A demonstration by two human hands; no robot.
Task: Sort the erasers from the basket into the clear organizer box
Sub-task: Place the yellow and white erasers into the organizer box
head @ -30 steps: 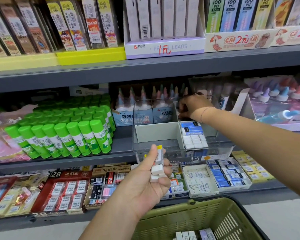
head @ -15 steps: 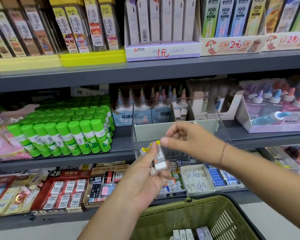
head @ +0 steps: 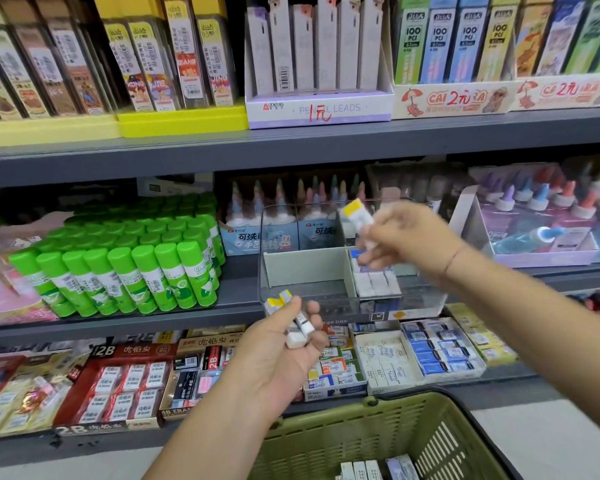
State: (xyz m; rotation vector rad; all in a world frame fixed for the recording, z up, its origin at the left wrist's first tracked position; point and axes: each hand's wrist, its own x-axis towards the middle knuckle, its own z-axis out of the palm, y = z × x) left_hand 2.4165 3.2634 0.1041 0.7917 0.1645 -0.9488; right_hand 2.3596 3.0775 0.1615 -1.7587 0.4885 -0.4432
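We have a single view, from a wide-angle camera worn on the head. It faces forward and tilts slightly down at a shop shelf (head: 291,150), close enough that both arms reach it. The clear box (head: 305,268) sits near the centre of our view, with the basket (head: 326,431) nearest us at the bottom edge. Our left hand (head: 278,355) comes up from bottom centre and our right hand (head: 406,237) comes in from the right edge. The wide lens bows the shelf lines toward the sides.
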